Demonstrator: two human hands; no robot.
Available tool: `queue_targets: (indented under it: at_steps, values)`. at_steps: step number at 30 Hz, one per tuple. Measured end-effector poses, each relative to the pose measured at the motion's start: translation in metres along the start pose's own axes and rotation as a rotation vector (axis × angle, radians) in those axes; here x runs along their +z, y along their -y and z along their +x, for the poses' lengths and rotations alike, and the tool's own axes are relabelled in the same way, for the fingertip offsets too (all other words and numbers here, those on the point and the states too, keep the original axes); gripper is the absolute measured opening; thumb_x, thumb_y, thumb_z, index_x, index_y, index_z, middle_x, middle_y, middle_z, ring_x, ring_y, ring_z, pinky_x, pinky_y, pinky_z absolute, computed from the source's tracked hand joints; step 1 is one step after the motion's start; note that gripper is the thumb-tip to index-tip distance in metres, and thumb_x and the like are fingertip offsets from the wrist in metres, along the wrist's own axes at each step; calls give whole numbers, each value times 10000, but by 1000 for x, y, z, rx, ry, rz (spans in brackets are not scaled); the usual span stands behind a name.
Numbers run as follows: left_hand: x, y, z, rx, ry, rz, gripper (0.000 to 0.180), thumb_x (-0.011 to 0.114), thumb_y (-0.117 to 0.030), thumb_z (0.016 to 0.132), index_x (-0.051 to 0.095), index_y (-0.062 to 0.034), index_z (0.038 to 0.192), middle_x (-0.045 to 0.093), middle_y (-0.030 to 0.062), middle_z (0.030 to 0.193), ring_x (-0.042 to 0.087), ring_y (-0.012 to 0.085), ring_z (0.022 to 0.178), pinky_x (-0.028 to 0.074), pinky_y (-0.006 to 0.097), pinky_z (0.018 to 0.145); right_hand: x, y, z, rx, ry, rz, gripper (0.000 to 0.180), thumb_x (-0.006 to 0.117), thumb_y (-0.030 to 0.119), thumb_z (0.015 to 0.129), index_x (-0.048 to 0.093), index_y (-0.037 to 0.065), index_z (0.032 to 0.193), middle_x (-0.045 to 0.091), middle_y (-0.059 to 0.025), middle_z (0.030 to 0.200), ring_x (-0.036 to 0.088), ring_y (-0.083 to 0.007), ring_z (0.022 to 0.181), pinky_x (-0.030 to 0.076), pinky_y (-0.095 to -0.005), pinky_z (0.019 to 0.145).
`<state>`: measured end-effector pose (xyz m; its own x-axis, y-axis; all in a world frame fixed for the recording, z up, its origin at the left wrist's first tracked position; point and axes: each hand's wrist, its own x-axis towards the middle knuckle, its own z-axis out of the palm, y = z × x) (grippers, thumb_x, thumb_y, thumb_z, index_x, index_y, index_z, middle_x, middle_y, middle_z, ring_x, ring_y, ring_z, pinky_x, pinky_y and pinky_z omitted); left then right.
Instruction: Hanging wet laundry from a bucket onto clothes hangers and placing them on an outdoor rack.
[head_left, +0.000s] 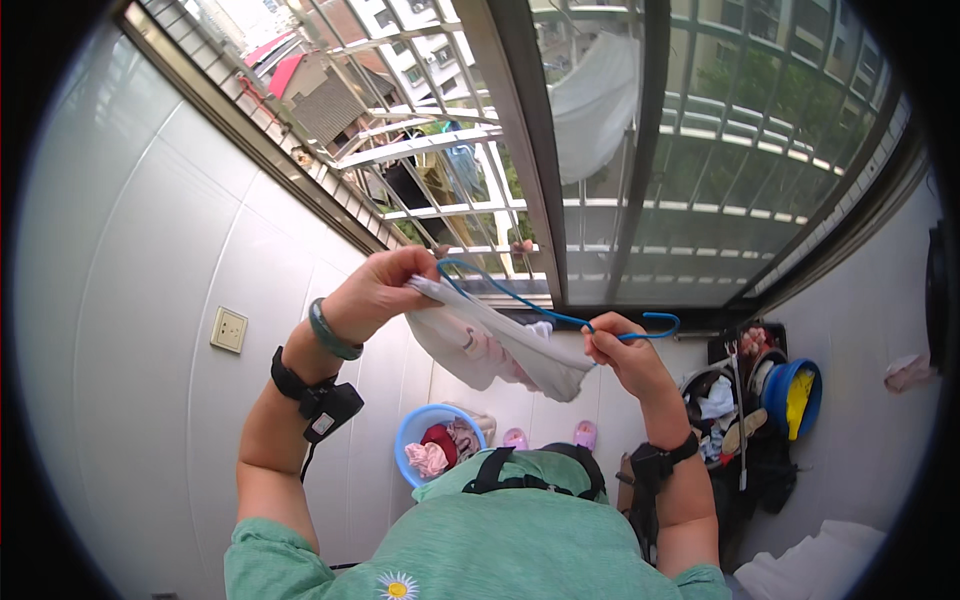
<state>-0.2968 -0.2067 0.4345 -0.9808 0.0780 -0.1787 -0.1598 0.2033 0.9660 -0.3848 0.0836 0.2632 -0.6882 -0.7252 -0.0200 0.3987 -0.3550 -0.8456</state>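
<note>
In front of me, my left hand [392,286] pinches the upper edge of a white garment [478,348] with a pinkish print on its front. My right hand [628,352] is closed round the neck of a blue clothes hanger [520,298], and the hook sticks out to the right of my fingers. The hanger's far rounded end reaches over to the fingers of my left hand, at the garment's top edge. Below the hanger, the cloth droops between my two hands. Whether part of the hanger lies inside the garment I cannot tell.
A light blue basin [403,440] with pink and red clothes stands on the floor, near pink slippers [585,434]. At the right are a heap of laundry [715,405] and a blue bucket [817,388] with something yellow. Ahead is a barred window [500,130]; a white wall [190,260] lies left.
</note>
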Motion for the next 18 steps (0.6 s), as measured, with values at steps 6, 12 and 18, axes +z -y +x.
queue_targets:
  at_steps: [6, 12, 18]
  values:
    - [-30, 26, -13, 17, 105, 385, 155, 671, -90, 738, 555, -45, 832, 474, -46, 707, 418, 58, 655, 367, 208, 596, 14, 72, 7, 185, 95, -436, 122, 520, 88, 850, 583, 4, 912, 569, -17, 707, 414, -43, 568, 336, -170, 502]
    - [-32, 42, -30, 5, 176, 340, 214, 640, -167, 760, 548, -26, 893, 500, 2, 722, 455, 93, 679, 393, 234, 624, 50, 106, 15, 348, 202, -759, 128, 537, 97, 836, 585, 13, 920, 593, -11, 729, 457, -36, 596, 369, -177, 516]
    - [-26, 75, -42, 289, 189, 482, 180, 651, -80, 752, 543, -71, 896, 469, 55, 919, 485, 197, 871, 420, 290, 771, 121, 115, 25, 218, 323, -1151, 144, 546, 102, 829, 595, -11, 904, 593, -41, 712, 522, -88, 641, 415, -216, 582]
